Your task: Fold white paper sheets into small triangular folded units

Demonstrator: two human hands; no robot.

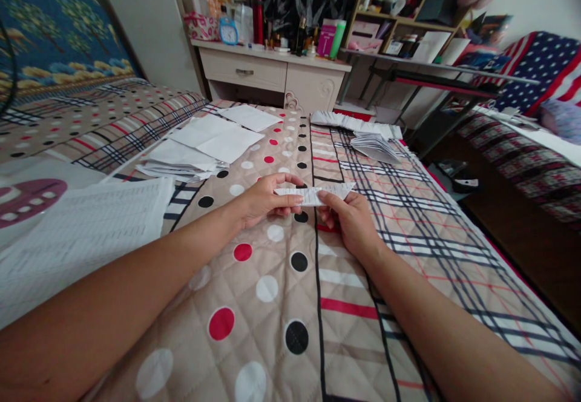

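Between my two hands is a narrow strip of folded paper (311, 196), white with faint printed lines. My left hand (267, 199) pinches its left end, thumb in front and fingers behind. On the other end, my right hand (349, 217) grips with the thumb pressed on the front face; its remaining fingers curl underneath. The strip's right tip comes to a point above my right hand. Both hands are over the middle of the quilted bedspread (267, 353), which has dots and plaid.
White paper sheets (213, 138) lie in piles at the back left. Printed sheets (91, 226) spread at the near left. Folded paper pieces (374, 146) and a long pleated paper row (354, 123) rest at the back right. A dresser (245, 70) stands beyond the bed.
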